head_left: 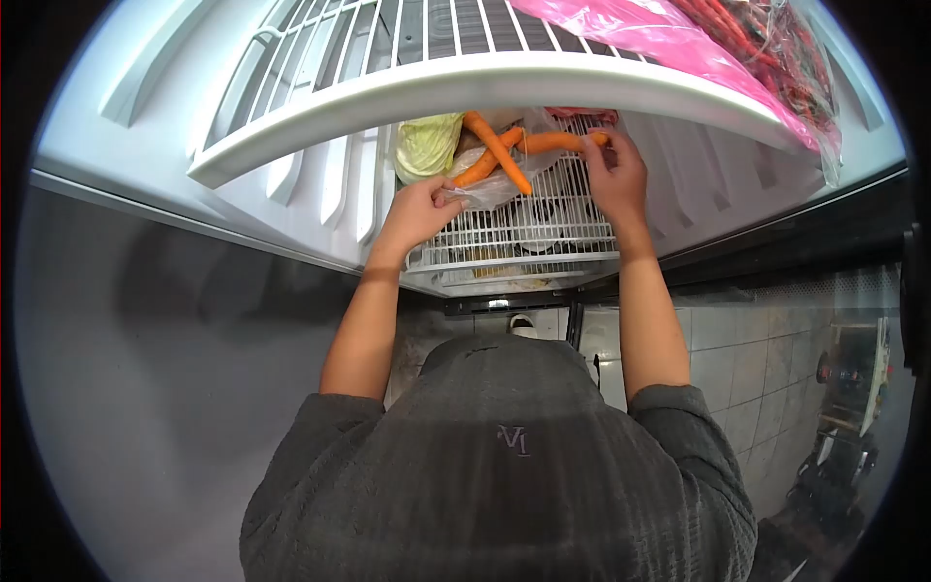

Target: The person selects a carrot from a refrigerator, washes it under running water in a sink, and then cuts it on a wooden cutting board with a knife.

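Observation:
Several orange carrots lie on a clear plastic bag on a wire shelf inside a fridge. My right hand is closed on the right end of one carrot, which points left toward the others. My left hand pinches the edge of the plastic bag, beside the lower end of another carrot. A third carrot crosses over that one diagonally. To the left of the carrots, just above my left hand, sits a pale green cabbage.
Above my hands, an upper wire shelf with a white front rim holds a pink bag and a clear bag of red chillies. The lower wire shelf spans between ribbed fridge walls. Tiled floor shows at the right.

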`<state>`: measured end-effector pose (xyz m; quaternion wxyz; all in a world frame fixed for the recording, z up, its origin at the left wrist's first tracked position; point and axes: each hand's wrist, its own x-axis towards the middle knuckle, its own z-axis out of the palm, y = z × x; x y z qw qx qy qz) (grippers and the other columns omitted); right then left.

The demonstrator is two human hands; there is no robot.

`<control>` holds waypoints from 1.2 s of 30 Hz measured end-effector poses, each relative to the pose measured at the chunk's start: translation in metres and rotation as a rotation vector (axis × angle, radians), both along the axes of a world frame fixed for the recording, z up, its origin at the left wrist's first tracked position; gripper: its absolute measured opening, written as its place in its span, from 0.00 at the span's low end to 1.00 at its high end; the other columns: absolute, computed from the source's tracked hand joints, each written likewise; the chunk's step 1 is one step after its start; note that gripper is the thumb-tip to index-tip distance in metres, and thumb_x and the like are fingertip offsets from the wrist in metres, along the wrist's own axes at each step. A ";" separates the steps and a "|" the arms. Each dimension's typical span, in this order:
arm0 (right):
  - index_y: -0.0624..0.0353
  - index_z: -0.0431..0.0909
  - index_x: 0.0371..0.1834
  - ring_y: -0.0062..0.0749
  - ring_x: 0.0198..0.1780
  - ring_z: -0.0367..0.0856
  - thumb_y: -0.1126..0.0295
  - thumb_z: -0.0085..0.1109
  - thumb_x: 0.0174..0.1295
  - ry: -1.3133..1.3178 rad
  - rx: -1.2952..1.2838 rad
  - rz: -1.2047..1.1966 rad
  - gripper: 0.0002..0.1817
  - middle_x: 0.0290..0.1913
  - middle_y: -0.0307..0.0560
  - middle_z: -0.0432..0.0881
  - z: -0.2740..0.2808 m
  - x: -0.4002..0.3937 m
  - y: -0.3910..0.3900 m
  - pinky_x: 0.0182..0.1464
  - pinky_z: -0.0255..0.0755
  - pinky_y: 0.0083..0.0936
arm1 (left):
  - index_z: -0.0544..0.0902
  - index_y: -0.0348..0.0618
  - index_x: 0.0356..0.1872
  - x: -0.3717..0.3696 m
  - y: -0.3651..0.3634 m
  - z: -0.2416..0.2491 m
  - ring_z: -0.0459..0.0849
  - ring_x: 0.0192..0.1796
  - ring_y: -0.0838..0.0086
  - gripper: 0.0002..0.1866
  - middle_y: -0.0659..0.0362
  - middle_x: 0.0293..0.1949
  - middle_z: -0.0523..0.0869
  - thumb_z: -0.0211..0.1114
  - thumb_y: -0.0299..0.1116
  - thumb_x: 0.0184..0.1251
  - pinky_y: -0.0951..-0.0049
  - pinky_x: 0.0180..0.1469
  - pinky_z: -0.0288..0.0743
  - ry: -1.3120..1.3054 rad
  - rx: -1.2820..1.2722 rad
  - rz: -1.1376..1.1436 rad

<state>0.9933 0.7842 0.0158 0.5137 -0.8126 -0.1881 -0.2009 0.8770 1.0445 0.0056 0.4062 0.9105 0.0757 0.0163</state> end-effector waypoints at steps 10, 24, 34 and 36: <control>0.63 0.64 0.55 0.28 0.38 0.80 0.63 0.40 0.74 0.273 0.688 0.235 0.16 0.51 0.52 0.75 0.004 -0.017 -0.042 0.43 0.74 0.23 | 0.77 0.36 0.49 0.003 -0.004 0.009 0.72 0.25 0.81 0.19 0.63 0.21 0.75 0.66 0.35 0.61 0.78 0.30 0.68 -0.043 -0.116 -0.003; 0.63 0.61 0.60 0.36 0.44 0.81 0.65 0.34 0.74 0.494 0.864 0.453 0.17 0.54 0.56 0.75 -0.008 -0.045 0.001 0.50 0.75 0.32 | 0.75 0.31 0.56 -0.009 -0.031 0.029 0.81 0.40 0.78 0.22 0.58 0.41 0.83 0.62 0.37 0.67 0.79 0.47 0.74 0.059 -0.714 -0.141; 0.59 0.66 0.57 0.35 0.48 0.80 0.66 0.48 0.71 0.757 1.073 0.524 0.15 0.54 0.55 0.76 -0.011 -0.044 0.014 0.53 0.76 0.32 | 0.75 0.32 0.55 -0.017 -0.026 0.025 0.76 0.54 0.73 0.24 0.55 0.49 0.79 0.68 0.17 0.54 0.75 0.59 0.69 -0.289 -0.600 -0.202; 0.57 0.69 0.54 0.34 0.49 0.80 0.69 0.52 0.68 0.837 1.107 0.493 0.13 0.53 0.53 0.77 -0.011 -0.043 0.015 0.53 0.77 0.30 | 0.76 0.33 0.53 -0.018 -0.028 0.027 0.77 0.54 0.73 0.23 0.56 0.49 0.79 0.69 0.17 0.53 0.75 0.59 0.69 -0.252 -0.719 -0.165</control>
